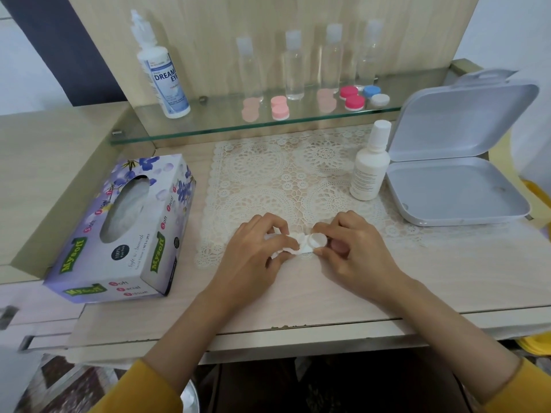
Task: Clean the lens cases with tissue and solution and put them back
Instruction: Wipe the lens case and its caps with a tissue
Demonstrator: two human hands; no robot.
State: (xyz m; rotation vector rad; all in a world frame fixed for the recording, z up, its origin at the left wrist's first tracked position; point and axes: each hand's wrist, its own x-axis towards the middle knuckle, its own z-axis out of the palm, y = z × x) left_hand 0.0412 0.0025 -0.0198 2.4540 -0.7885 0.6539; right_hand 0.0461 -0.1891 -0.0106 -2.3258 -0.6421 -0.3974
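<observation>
On a pale wooden desk (298,293) with a lace mat (283,180), the left hand (256,248) pinches a tissue (290,248) while the right hand (354,248) grips a white lens case (316,241).

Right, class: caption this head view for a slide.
Left hand presses tissue to a lens case gripped by the right hand, above a lace mat.

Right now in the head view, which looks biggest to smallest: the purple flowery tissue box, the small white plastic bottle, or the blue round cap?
Purple flowery tissue box
Small white plastic bottle
Blue round cap, though it sits farther away.
</observation>
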